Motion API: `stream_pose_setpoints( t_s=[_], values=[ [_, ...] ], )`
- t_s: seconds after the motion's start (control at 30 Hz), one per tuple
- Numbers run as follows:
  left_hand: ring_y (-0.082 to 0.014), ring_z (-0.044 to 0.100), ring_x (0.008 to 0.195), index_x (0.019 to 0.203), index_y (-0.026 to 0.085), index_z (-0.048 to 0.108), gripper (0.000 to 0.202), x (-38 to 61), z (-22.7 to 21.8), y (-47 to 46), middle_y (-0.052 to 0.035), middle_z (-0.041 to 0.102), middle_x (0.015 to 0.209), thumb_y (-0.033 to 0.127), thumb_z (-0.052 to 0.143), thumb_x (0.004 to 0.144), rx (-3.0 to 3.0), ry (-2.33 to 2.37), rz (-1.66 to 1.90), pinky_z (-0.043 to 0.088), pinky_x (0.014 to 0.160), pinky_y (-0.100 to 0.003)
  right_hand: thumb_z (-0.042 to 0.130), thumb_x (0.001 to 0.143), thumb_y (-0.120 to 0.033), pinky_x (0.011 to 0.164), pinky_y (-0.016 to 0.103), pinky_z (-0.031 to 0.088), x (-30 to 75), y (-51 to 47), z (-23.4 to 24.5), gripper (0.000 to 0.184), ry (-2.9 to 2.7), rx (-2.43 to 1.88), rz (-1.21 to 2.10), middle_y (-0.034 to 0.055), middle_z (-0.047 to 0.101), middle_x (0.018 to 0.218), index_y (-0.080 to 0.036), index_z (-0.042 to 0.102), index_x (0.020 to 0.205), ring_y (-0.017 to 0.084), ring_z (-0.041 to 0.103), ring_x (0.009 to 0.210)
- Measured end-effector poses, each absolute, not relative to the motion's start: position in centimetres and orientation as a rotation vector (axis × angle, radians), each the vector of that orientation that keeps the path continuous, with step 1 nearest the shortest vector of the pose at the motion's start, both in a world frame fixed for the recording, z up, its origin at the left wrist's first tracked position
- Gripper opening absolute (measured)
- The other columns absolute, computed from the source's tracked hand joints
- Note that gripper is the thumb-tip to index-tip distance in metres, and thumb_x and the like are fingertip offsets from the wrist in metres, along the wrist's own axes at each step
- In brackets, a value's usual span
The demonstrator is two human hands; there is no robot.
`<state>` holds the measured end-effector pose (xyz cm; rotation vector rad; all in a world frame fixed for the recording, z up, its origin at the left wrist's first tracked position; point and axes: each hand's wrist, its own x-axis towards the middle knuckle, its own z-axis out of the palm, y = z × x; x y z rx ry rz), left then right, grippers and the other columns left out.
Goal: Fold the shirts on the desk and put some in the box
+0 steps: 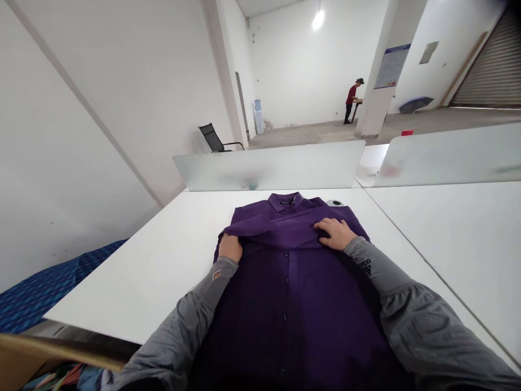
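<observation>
Through the head view I see the purple shirt [301, 293] lying front up on the white table [163, 260], its collar [286, 203] pointing away from me and toward the frosted divider [277, 167]. A sleeve [277, 231] lies folded across the chest, above the line of buttons. On my left side, the left hand [230, 248] has its fingers tucked under the cloth at the fold's edge; I cannot tell whether they are clamped on it. My right hand [336, 233] rests on the sleeve's other end, thumb and forefinger apart. A small white object [335, 203] with a dark centre sits just beside the shirt's shoulder. Farther off, a person in a red top [350, 95] stands near the pillar [376, 103].
</observation>
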<state>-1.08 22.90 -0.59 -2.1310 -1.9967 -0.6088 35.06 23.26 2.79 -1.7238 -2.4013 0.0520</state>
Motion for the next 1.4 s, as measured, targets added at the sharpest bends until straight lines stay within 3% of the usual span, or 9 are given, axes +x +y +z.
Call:
stream_pose_setpoints(
  t_s=[0.2, 0.33, 0.43, 0.6, 0.87, 1.03, 1.17, 1.27, 1.4],
  values=[
    [-0.0314, 0.062, 0.103, 0.102, 0.007, 0.068, 0.031, -1.5, 0.5, 21.3, -0.0193, 0.067, 0.102, 0.01, 0.043, 0.085, -2.166, -1.99, -0.338, 0.048, 0.089, -0.041, 0.055, 0.081, -0.027, 0.095, 0.053, 0.044, 36.8, 24.8, 1.2, 0.052, -2.212, -1.815, -0.108, 0.0127, 0.05, 0.139, -0.023, 0.055, 0.132, 0.034, 0.05, 0.121],
    [-0.0269, 0.065, 0.078, 0.091, 0.012, 0.065, 0.026, -1.8, 1.6, 19.8, -0.0142, 0.065, 0.089, 0.025, 0.043, 0.09, -2.065, -2.07, -0.299, 0.049, 0.068, -0.037, 0.067, 0.072, -0.034, 0.092, 0.041, 0.048, 38.5, 25.9, 0.4, 0.063, -2.193, -1.823, -0.002, 0.0122, 0.063, 0.122, -0.021, 0.055, 0.132, 0.029, 0.061, 0.107],
    [-0.0258, 0.061, 0.09, 0.105, 0.016, 0.059, 0.024, -2.0, 2.3, 19.3, -0.0122, 0.061, 0.102, 0.025, 0.044, 0.089, -1.915, -1.965, -0.449, 0.046, 0.072, -0.036, 0.072, 0.063, -0.03, 0.087, 0.038, 0.051, 39.1, 26.2, 0.3, 0.067, -2.041, -1.786, 0.179, 0.0085, 0.07, 0.102, -0.02, 0.058, 0.128, 0.027, 0.065, 0.094],
    [-0.0266, 0.053, 0.106, 0.106, 0.022, 0.058, 0.025, -2.5, 1.9, 20.3, -0.0098, 0.058, 0.113, 0.015, 0.049, 0.084, -2.07, -1.726, -0.503, 0.04, 0.082, -0.038, 0.065, 0.061, -0.022, 0.075, 0.032, 0.053, 38.6, 25.7, 1.5, 0.032, -1.966, -1.684, 0.389, 0.0029, 0.071, 0.084, -0.019, 0.07, 0.093, 0.021, 0.066, 0.078],
    [-0.0245, 0.055, 0.093, 0.087, 0.021, 0.053, 0.013, -3.2, 1.5, 20.9, -0.0075, 0.059, 0.093, 0.011, 0.047, 0.081, -2.054, -1.768, -0.638, 0.039, 0.08, -0.037, 0.052, 0.071, -0.025, 0.092, 0.037, 0.046, 38.8, 22.6, 6.5, 0.015, -1.605, -1.154, 0.211, 0.0064, 0.065, 0.102, -0.021, 0.057, 0.084, 0.024, 0.06, 0.1],
    [-0.0235, 0.056, 0.096, 0.086, 0.021, 0.054, 0.024, -3.2, 1.9, 20.3, -0.0051, 0.06, 0.095, 0.002, 0.044, 0.076, -2.346, -1.689, -0.365, 0.039, 0.079, -0.036, 0.047, 0.053, -0.012, 0.097, 0.035, 0.045, 43.5, 20.4, 3.9, 0.032, -2.282, -1.332, 0.439, 0.0052, 0.066, 0.112, -0.021, 0.062, 0.08, 0.025, 0.059, 0.11],
    [-0.0215, 0.06, 0.088, 0.084, 0.021, 0.058, 0.026, -3.1, 2.7, 20.0, -0.0048, 0.061, 0.093, 0.003, 0.039, 0.082, -2.449, -1.716, -0.22, 0.042, 0.08, -0.037, 0.043, 0.06, -0.007, 0.089, 0.034, 0.049, 45.3, 19.0, 2.9, 0.029, -2.157, -1.723, 0.066, 0.0038, 0.069, 0.1, -0.022, 0.064, 0.073, 0.022, 0.065, 0.094],
    [-0.0208, 0.061, 0.091, 0.092, 0.019, 0.061, 0.028, -2.1, 3.2, 19.8, -0.0074, 0.062, 0.098, 0.006, 0.037, 0.086, -2.399, -1.648, -0.462, 0.044, 0.087, -0.037, 0.044, 0.079, -0.015, 0.083, 0.034, 0.051, 42.3, 18.2, 3.2, 0.026, -1.959, -1.707, -0.191, 0.007, 0.069, 0.096, -0.021, 0.068, 0.087, 0.021, 0.066, 0.086],
    [-0.0252, 0.045, 0.128, 0.128, 0.018, 0.054, 0.037, -0.5, 1.8, 19.9, -0.0114, 0.05, 0.137, 0.022, 0.038, 0.095, -2.55, -1.375, -0.664, 0.037, 0.107, -0.039, 0.048, 0.089, -0.029, 0.097, 0.041, 0.045, 36.3, 17.3, 2.1, 0.029, -2.321, -1.374, -0.108, 0.0087, 0.062, 0.123, -0.024, 0.064, 0.112, 0.025, 0.056, 0.116]
  ],
)
